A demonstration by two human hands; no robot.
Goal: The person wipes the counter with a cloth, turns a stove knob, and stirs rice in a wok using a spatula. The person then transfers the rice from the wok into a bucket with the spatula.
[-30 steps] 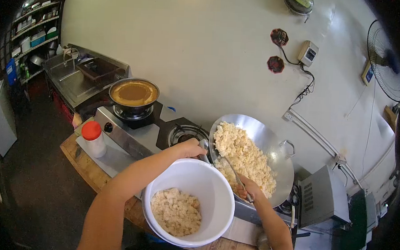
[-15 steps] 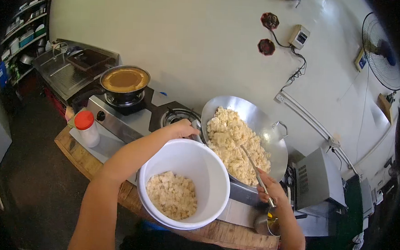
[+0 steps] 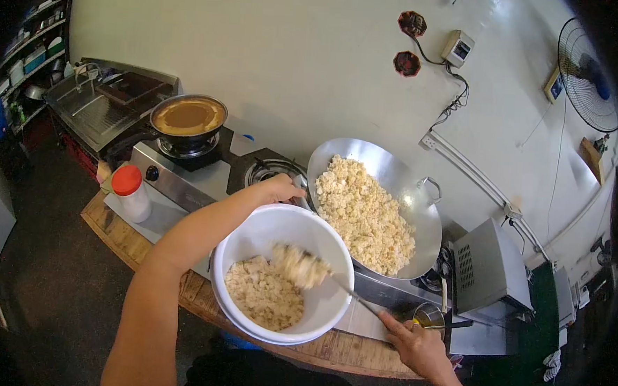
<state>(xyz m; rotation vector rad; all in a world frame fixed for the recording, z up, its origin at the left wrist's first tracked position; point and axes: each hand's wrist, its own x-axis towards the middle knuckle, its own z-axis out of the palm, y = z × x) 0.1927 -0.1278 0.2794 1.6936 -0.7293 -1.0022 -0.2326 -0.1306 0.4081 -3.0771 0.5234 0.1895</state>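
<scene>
The right hand (image 3: 416, 345), fingers clenched round a spoon (image 3: 353, 292), is now bringing a crumbly scoop (image 3: 301, 266) from the wok (image 3: 427, 231) into the white bucket (image 3: 328, 253), just this side of the left hand (image 3: 280, 187) gripping the wok's handle (image 3: 300, 201), so the food is changing vessels.

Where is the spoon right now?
In the head view's lower middle, the spoon is in the right hand, its loaded end at the mouth of the white bucket.

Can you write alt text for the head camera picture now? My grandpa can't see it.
A person's right hand holds a utensil heaped with crumbly food over a white bucket. The left hand grips a metal wok holding more crumbly food.
</scene>
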